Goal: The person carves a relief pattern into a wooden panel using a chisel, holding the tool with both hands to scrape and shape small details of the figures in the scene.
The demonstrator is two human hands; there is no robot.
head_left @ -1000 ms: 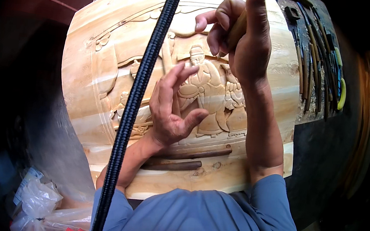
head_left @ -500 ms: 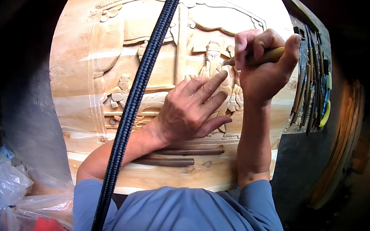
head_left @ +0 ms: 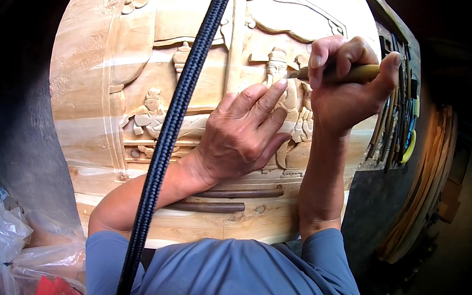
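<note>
A pale wooden panel point(head_left: 192, 20) carved in relief lies in front of me, with figures, a post and draped shapes. My right hand point(head_left: 347, 93) is closed round the wooden handle of a carving chisel point(head_left: 361, 74). Its blade points left, close beside the carved figure point(head_left: 276, 65) with a hat. Spread over the carving, my left hand point(head_left: 244, 128) has its fingers extended and holds nothing. Its index fingertip rests near the chisel's tip and the figure's lower part. Whether the blade touches the wood I cannot tell.
Two dark-handled tools point(head_left: 215, 206) lie along the panel's near edge. Several carving tools point(head_left: 398, 102) are lined up on the right. Clear plastic bags point(head_left: 8, 232) sit at the lower left. Wooden boards point(head_left: 427, 181) stand at the far right. A black braided cord point(head_left: 180, 100) crosses the view.
The view has shifted slightly over the panel. My right hand with the chisel sits a little further right and lower in the picture; my left hand still lies on the carving, its fingers nearer together.
</note>
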